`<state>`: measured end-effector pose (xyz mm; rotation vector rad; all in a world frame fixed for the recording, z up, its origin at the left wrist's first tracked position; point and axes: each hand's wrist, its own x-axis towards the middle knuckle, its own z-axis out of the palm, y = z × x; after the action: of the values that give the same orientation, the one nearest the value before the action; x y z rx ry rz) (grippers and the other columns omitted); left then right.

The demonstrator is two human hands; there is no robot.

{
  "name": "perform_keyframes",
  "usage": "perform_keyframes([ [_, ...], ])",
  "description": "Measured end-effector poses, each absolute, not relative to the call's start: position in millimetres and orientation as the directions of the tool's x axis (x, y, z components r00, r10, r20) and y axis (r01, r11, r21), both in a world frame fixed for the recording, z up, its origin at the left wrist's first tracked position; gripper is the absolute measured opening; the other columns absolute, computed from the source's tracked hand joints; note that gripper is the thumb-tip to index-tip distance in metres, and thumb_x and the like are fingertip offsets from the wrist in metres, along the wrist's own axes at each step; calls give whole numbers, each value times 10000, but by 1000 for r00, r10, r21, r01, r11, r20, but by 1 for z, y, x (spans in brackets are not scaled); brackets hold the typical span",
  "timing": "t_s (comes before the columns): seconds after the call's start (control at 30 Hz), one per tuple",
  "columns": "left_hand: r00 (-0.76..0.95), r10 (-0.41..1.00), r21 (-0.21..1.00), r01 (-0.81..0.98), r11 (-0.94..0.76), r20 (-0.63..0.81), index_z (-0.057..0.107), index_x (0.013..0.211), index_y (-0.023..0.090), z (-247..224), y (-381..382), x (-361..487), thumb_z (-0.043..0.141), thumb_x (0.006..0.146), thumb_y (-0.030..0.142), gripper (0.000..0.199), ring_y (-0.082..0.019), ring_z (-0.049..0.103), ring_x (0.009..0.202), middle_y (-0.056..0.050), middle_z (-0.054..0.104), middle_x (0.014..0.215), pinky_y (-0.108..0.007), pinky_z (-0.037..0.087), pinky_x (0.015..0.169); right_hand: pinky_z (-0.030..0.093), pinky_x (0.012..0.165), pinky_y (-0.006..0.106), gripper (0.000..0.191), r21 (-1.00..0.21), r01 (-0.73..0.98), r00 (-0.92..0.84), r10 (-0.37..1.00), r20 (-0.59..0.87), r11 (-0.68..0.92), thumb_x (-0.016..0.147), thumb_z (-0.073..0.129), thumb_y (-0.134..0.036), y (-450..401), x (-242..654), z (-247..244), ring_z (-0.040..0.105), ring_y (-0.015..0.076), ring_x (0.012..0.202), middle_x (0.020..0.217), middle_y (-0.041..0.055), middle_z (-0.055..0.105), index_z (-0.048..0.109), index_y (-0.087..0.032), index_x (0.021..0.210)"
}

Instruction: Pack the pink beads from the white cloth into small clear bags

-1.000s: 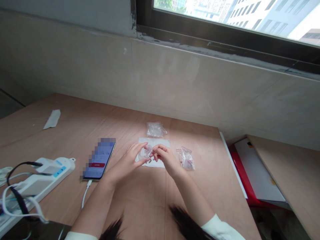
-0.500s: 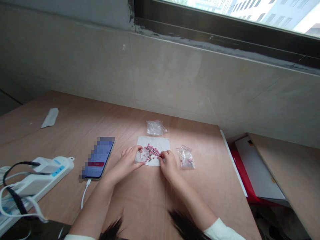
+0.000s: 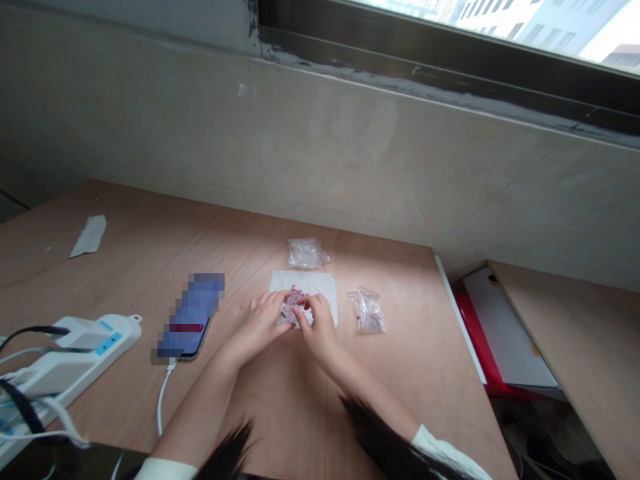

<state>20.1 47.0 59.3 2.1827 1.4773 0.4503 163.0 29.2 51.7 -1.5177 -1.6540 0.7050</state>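
My left hand [image 3: 261,325] and my right hand [image 3: 316,325] meet over a white paper sheet [image 3: 320,285] on the wooden table [image 3: 150,247]. My left fingers curl around a small clear round piece [image 3: 287,311], perhaps a plastic dish or ring. My right fingertips pinch close against it, but what they hold is hidden. Pink beads [image 3: 298,292] lie on the paper, partly covered by my fingers. A clear zip bag [image 3: 306,253] lies behind the sheet, and another with pink beads [image 3: 367,312] lies to its right.
On the left are a blurred phone [image 3: 189,317] with a white charging cable [image 3: 161,400], a white power strip [image 3: 80,353] with cords, and a paper strip [image 3: 89,235]. Beyond the table's right edge is a red-and-white folder [image 3: 500,330]. My hair hangs at the bottom.
My right hand has moved left, bringing both hands together over the beads, which are now mostly covered. The view has shifted slightly.
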Motion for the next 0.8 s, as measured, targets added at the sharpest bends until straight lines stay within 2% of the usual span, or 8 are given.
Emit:
perform_keyframes([
  [0.07,350,937,542,785,-301,14,433,1046,204,59,45,19,562,660,306,420,-244,464,983,-67,546,1059,-370,297,827,371,715,296,78,-779,623,83,984,155,70,756,435,-200,26,169,48,462,172,788,816,62,512,492,-170,801],
  [0.13,341,940,540,788,-295,16,434,1045,205,56,44,16,570,653,302,426,-247,464,982,-65,550,1051,-374,294,829,359,713,323,91,-680,732,164,979,119,-40,743,434,-189,23,179,39,457,197,796,819,85,521,496,-157,801],
  [0.2,339,940,533,793,-295,16,441,1036,199,52,44,14,564,657,299,411,-251,465,982,-68,554,1042,-379,293,831,348,709,340,96,-575,812,182,980,82,-102,731,438,-184,22,189,31,458,213,787,813,96,529,509,-152,788],
  [0.27,329,944,523,803,-287,12,445,1032,192,51,45,12,561,658,298,406,-258,468,978,-71,555,1037,-385,297,825,349,698,331,103,-544,834,145,988,57,-91,729,430,-175,24,194,25,467,208,773,808,94,533,515,-151,784],
  [0.37,328,945,512,811,-283,3,443,1030,191,52,47,12,567,651,293,412,-260,469,977,-71,555,1035,-382,301,820,358,679,297,128,-585,810,94,994,60,-41,729,405,-144,28,193,22,479,190,771,814,88,538,510,-147,802],
  [0.53,346,938,517,803,-294,-3,435,1024,197,55,52,10,557,662,290,393,-242,456,1002,-69,545,1055,-373,288,838,356,651,287,148,-591,803,160,984,81,-82,725,413,-152,37,191,22,486,185,735,788,81,543,493,-138,848],
  [0.67,345,938,527,800,-287,-12,438,1011,205,55,58,9,555,662,307,382,-236,471,982,-55,553,1022,-363,295,831,353,628,282,134,-586,809,122,989,79,-53,755,378,-171,44,196,22,480,180,708,752,80,537,508,-154,726],
  [0.8,350,937,524,799,-295,-5,450,1007,203,52,62,14,553,662,320,378,-244,471,982,-58,557,1024,-366,296,827,368,637,271,117,-744,666,129,990,49,-50,747,415,-195,47,189,29,491,164,696,733,64,552,514,-158,697],
])
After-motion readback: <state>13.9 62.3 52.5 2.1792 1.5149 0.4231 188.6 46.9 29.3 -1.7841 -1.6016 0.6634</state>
